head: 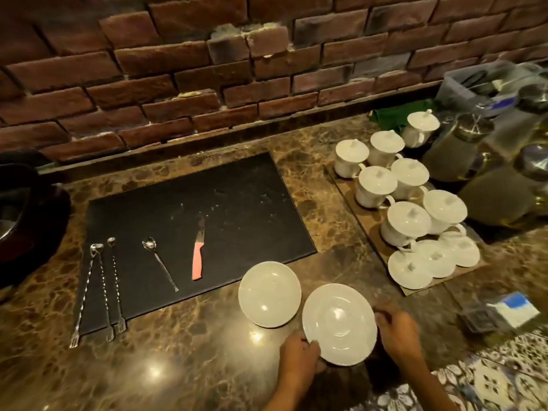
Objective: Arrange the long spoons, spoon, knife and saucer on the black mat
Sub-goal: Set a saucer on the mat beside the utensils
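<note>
The black mat lies on the marble counter. On its left part lie three long twisted spoons, their fork ends hanging over the front edge. A short spoon and a pink-handled knife rest to their right. One white saucer sits on the counter just off the mat's front right corner. A second white saucer is held tilted between my left hand, at its lower left rim, and my right hand, at its right rim.
A brown tray at the right carries several white lidded cups and loose lids. Glass jars and containers stand at the far right. A dark round object sits at the left edge. A brick wall backs the counter.
</note>
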